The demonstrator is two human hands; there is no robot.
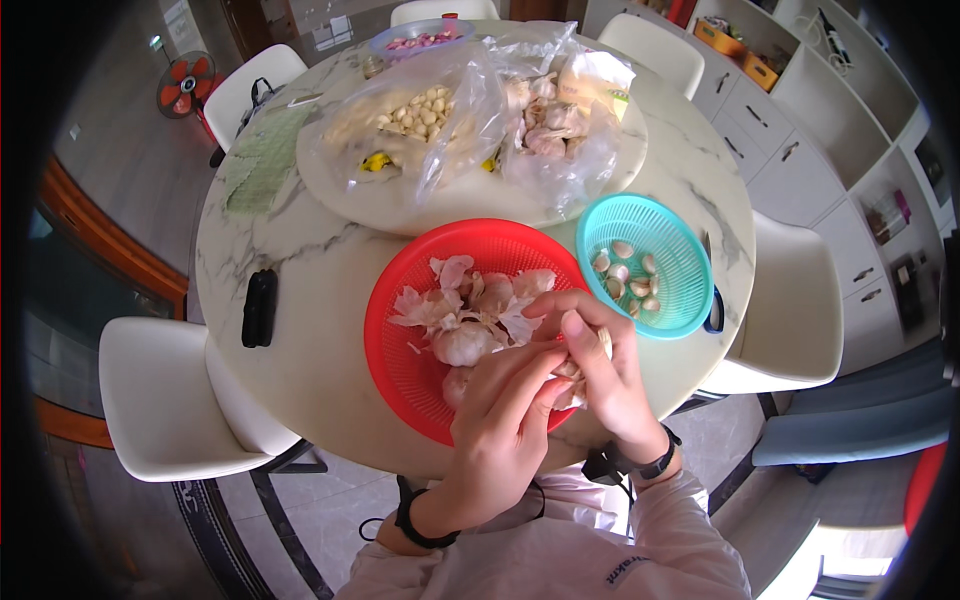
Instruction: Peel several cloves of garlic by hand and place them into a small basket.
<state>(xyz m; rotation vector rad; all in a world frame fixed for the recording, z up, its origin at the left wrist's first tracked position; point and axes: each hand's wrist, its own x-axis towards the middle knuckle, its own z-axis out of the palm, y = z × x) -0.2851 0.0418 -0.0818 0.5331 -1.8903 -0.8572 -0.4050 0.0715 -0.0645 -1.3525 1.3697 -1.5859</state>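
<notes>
Both my hands meet over the near right rim of a red plastic basket [390, 375]. Between them is a partly broken garlic bulb [571, 386]. My left hand [502, 427] touches it from the left with bent fingers; my right hand [607, 360] holds it from the right, thumb on top. Inside the red basket lie whole garlic bulbs [465, 343] and papery garlic skins [427, 306]. Touching it on the right, a turquoise plastic basket [675, 225] holds several unpeeled garlic cloves [640, 288]. My fingers partly hide the bulb.
A raised round turntable [330, 191] bears plastic bags with peeled cloves [420, 112] and garlic bulbs [551, 127]. Behind is a bowl of small reddish pieces [420, 41]. A black case [260, 307], a green cloth [266, 161] and blue-handled scissors [716, 311] lie on the marble-patterned table [322, 382].
</notes>
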